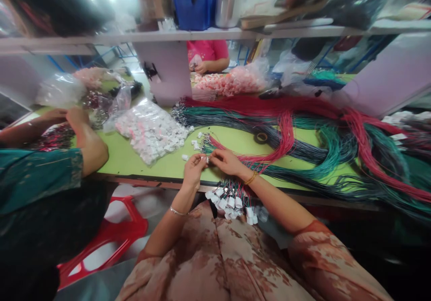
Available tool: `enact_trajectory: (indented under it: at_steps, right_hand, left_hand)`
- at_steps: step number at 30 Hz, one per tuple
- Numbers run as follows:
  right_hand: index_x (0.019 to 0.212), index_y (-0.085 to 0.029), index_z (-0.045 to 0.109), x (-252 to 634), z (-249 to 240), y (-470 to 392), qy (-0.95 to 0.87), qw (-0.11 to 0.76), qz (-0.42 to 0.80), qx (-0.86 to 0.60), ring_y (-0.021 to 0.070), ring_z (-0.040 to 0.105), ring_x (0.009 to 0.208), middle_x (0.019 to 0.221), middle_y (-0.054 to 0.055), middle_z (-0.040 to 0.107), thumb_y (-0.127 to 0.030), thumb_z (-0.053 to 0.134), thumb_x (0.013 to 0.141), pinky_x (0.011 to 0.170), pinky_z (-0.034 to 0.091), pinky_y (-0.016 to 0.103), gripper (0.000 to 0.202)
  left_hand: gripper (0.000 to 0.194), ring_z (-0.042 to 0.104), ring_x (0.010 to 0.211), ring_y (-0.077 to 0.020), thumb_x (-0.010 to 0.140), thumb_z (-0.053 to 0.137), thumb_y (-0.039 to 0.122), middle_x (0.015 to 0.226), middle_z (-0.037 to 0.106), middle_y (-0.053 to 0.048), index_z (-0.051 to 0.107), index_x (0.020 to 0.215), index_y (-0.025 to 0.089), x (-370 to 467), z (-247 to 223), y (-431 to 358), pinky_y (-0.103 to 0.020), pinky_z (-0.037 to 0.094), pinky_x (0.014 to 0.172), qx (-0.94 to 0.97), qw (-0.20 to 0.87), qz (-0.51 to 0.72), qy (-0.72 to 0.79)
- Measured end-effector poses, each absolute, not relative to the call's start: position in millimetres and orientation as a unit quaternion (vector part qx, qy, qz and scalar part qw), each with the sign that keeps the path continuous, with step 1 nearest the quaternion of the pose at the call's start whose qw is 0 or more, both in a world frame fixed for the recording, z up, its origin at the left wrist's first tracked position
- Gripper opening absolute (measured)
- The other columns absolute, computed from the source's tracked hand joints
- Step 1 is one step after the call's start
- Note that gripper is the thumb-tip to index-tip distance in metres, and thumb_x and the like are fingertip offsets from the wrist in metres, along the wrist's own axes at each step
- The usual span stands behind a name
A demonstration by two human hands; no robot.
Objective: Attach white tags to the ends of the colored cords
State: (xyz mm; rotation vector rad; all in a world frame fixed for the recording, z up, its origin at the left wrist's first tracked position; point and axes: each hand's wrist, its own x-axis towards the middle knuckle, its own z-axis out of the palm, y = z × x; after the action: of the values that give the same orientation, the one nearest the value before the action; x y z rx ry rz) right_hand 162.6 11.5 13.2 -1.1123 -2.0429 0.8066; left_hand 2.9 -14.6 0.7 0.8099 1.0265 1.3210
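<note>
Green tabletop (170, 168) runs beneath a white shelf (117, 37) in a crowded workroom. At far left, a co-worker's teal sleeve (43, 179) reaches over the surface, with a red plastic stool (134, 222) below. Next comes a clear bag of white connectors (151, 132), then a few loose connectors (195, 145) just past the fingers.

Near the tabletop's front edge, the left hand (194, 170) is nearly closed, thumb and fingers pinching a small white connector (206, 159). Facing it, the right hand (229, 161) is curled, fingertips drawn together beside the connector; what lies between them is too small to tell. The piece looks light, stiff and rather smooth, so its flat sides seem the surest hold. White-capped wire ends (231, 202) hang over the edge just below the right wrist, where a sleeve could snag them.

Further right, red wires (286, 135) and green wires (330, 152) lie in long bundles; they look thin and limp, likely to tangle, and best gathered near their tips. A tape roll (260, 142) sits among them. Green surface between bag and left hand offers some elbow room; rightward, the bundles crowd the forearm.
</note>
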Motion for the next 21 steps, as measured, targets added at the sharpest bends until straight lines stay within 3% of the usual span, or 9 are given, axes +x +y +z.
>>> enact_trajectory:
  at_steps: [3, 7, 10, 13, 17, 21]
  right_hand:
    - [0.082, -0.015, 0.062, 165, 18, 28, -0.809, 0.27, 0.26, -0.453, 0.0132, 0.052, 0.066, 0.075, 0.003, 0.064, -0.027, 0.048, 0.087, 0.063, 0.037, 0.023, 0.019]
    - [0.081, -0.016, 0.065, 153, 18, 43, -0.846, 0.12, 0.16, -0.495, 0.0205, 0.058, 0.077, 0.087, 0.01, 0.068, -0.02, 0.054, 0.081, 0.069, 0.039, 0.028, 0.011]
    - [0.086, -0.014, 0.063, 146, 14, 44, -0.856, 0.083, 0.125, -0.495, 0.0243, 0.059, 0.08, 0.092, 0.016, 0.066, -0.02, 0.051, 0.083, 0.072, 0.041, 0.032, 0.014]
    - [0.088, -0.014, 0.059, 148, 12, 46, -0.848, 0.13, 0.143, -0.493, 0.0215, 0.056, 0.072, 0.086, 0.014, 0.064, -0.02, 0.048, 0.085, 0.069, 0.041, 0.031, 0.013]
    - [0.077, -0.018, 0.052, 153, 20, 50, -0.803, 0.28, 0.274, -0.449, 0.0142, 0.047, 0.062, 0.069, 0.002, 0.055, -0.025, 0.046, 0.084, 0.062, 0.038, 0.026, 0.012]
    - [0.074, -0.017, 0.052, 154, 32, 46, -0.747, 0.373, 0.379, -0.398, 0.0108, 0.043, 0.063, 0.068, -0.002, 0.051, -0.032, 0.051, 0.08, 0.062, 0.037, 0.023, 0.016]
  left_hand:
    - [0.031, 0.053, 0.059, -0.0076, 0.061, 0.081, 0.031, 0.071, 0.064, -0.001, 0.065, 0.082, 0.014, -7, 4, -21, -0.021, 0.042, 0.06, 0.372, 0.594, 0.543, 0.462]
    - [0.03, 0.053, 0.058, -0.0079, 0.061, 0.081, 0.031, 0.066, 0.063, -0.001, 0.066, 0.079, 0.013, -16, 5, -28, -0.021, 0.042, 0.059, 0.395, 0.599, 0.515, 0.468]
    - [0.029, 0.052, 0.056, -0.0077, 0.062, 0.08, 0.031, 0.065, 0.062, -0.001, 0.066, 0.079, 0.013, -17, 2, -30, -0.021, 0.041, 0.057, 0.398, 0.602, 0.513, 0.464]
    - [0.028, 0.052, 0.057, -0.0076, 0.063, 0.08, 0.03, 0.068, 0.063, -0.002, 0.067, 0.08, 0.013, -16, -1, -29, -0.021, 0.041, 0.058, 0.398, 0.6, 0.519, 0.46]
    - [0.026, 0.055, 0.064, -0.0079, 0.065, 0.078, 0.028, 0.08, 0.066, -0.004, 0.067, 0.084, 0.014, -10, 0, -25, -0.021, 0.043, 0.063, 0.362, 0.616, 0.538, 0.447]
    - [0.025, 0.055, 0.066, -0.0073, 0.066, 0.078, 0.027, 0.08, 0.065, -0.002, 0.065, 0.084, 0.015, -3, 4, -17, -0.02, 0.043, 0.063, 0.305, 0.657, 0.553, 0.411]
